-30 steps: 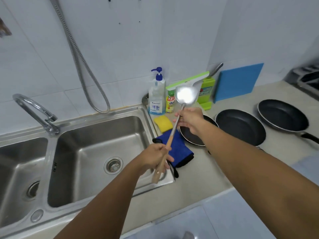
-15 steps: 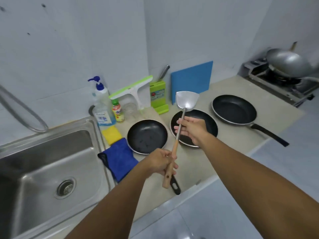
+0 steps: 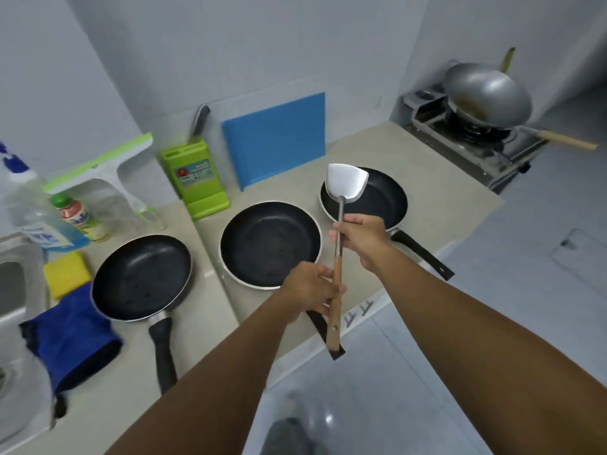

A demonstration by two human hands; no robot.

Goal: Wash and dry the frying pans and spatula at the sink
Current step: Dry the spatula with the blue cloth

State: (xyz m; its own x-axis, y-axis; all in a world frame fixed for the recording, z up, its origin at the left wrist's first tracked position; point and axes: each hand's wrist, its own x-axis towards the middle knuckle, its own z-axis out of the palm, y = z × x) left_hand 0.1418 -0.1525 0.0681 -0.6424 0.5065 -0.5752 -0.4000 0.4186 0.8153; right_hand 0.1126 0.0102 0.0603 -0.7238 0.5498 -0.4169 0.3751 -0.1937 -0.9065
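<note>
I hold a metal spatula [image 3: 345, 184] with a wooden handle upright over the counter. My left hand [image 3: 308, 292] grips the wooden handle. My right hand [image 3: 361, 239] pinches the metal shaft higher up. Three black frying pans lie on the beige counter: a left pan [image 3: 141, 277], a middle pan [image 3: 267, 243], and a right pan [image 3: 382, 195] partly behind the spatula blade. The sink [image 3: 13, 290] shows only at the far left edge.
A yellow sponge [image 3: 65, 274], blue cloth [image 3: 72, 336], soap bottle [image 3: 36, 218], small bottle [image 3: 77, 216], green squeegee [image 3: 101, 169], green knife block [image 3: 197, 178] and blue cutting board [image 3: 276, 136] stand along the wall. A steel wok [image 3: 486, 90] sits on a stove at the right.
My view has swung right, from the sink to the pans and stove. Both hands keep their hold on the spatula, which now stands over the right pan.
</note>
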